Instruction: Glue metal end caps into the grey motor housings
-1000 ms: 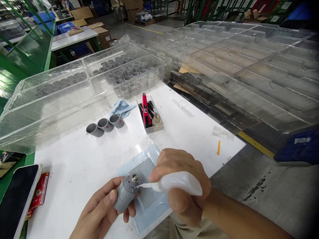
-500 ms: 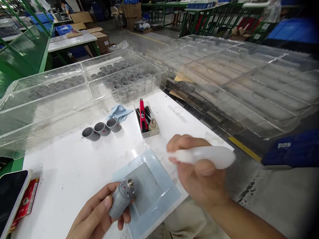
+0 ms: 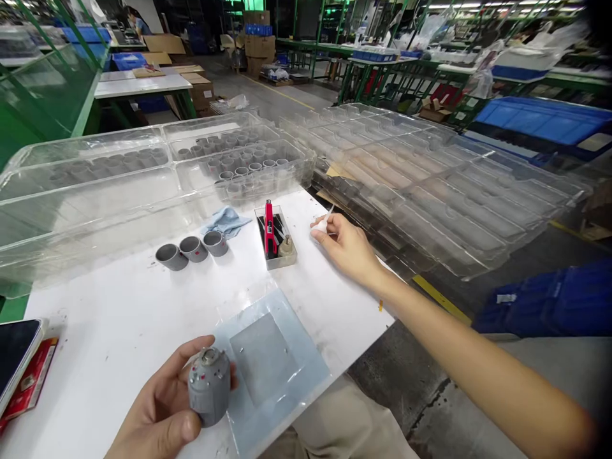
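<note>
My left hand [image 3: 165, 401] holds a grey cylindrical part [image 3: 209, 389], its studded top with red dots and a metal centre facing up, beside the light-blue mat [image 3: 306, 357]. My right hand [image 3: 347, 245] has its fingers closed round a white bottle [image 3: 321, 225] with a thin nozzle, at the table's right side. Left of that hand, a small clear box [image 3: 282, 261] contains a red cutter [image 3: 269, 229] and a small beige jar [image 3: 285, 247]. Three grey cups [image 3: 193, 249] stand in a row near a blue cloth [image 3: 225, 221].
Large clear trays [image 3: 172, 175] with many grey cups line the table's far side. More stacked clear trays [image 3: 430, 172] lie to the right. A phone [image 3: 19, 350] rests on a red packet [image 3: 33, 382] at the left edge. Blue crates [image 3: 549, 299] stand on the floor.
My right hand has moved forward with the white bottle, from near the mat to beyond the clear box. My left hand has shifted left and turned the grey part more upright.
</note>
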A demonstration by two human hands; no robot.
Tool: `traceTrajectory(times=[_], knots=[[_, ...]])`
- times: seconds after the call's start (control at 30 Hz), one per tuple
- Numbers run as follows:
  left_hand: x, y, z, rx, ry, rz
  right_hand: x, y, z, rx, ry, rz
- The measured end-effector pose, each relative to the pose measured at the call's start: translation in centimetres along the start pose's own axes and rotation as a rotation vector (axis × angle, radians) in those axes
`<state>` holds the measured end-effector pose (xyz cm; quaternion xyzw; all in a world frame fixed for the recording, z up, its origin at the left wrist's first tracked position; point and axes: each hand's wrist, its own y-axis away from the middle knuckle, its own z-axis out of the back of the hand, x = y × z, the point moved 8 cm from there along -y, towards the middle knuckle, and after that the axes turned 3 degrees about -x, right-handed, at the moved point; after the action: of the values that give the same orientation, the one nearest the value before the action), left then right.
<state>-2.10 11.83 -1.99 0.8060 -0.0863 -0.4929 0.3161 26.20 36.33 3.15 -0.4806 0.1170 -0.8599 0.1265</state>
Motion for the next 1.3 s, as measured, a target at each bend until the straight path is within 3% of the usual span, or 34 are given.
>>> traceTrajectory(times=[0.1, 0.17, 0.23, 0.3, 0.43, 0.47, 0.53, 0.77, 1.1, 1.2, 1.3], knots=[[0.0, -0.2, 0.1, 0.022, -0.022, -0.017, -0.5, 0.4, 0.0, 0.023, 0.04, -0.02], [0.0, -0.4, 0.1, 0.058, -0.03, -0.026, -0.1, 1.6, 1.1, -0.028, 0.067, -0.005], [0.2, -0.5, 0.0, 0.106, -0.039, -0.028, 1.4, 3.6, 2.8, -0.127, 0.133, 0.061], [0.4, -0.5, -0.2, 0.146, -0.056, -0.027, 3.6, 6.2, 3.3, -0.109, 0.192, 0.153], [0.8, -0.5, -0.7, 0.206, -0.117, -0.043, 7.8, 12.4, -1.8, 0.514, 0.094, 0.303], [0.8, -0.5, -0.9, 0.226, -0.129, -0.058, 8.4, 13.6, -2.9, 0.618, 0.102, 0.33], [0.8, -0.4, -1.0, 0.26, -0.151, -0.087, 8.9, 14.9, -4.3, 0.701, 0.158, 0.353], [1.4, -0.4, -1.1, 0.298, -0.172, -0.042, 8.4, 14.5, -5.3, 0.717, 0.248, 0.315], [1.2, -0.4, -1.5, 0.331, -0.141, -0.055, 9.4, 14.7, -6.0, 0.693, 0.39, 0.45], [1.1, -0.4, -1.6, 0.333, -0.13, -0.061, 9.6, 14.6, -5.7, 0.653, 0.291, 0.412], [1.3, -0.4, -1.6, 0.336, -0.125, -0.044, 10.4, 14.6, -4.6, 0.568, -0.004, 0.335]])
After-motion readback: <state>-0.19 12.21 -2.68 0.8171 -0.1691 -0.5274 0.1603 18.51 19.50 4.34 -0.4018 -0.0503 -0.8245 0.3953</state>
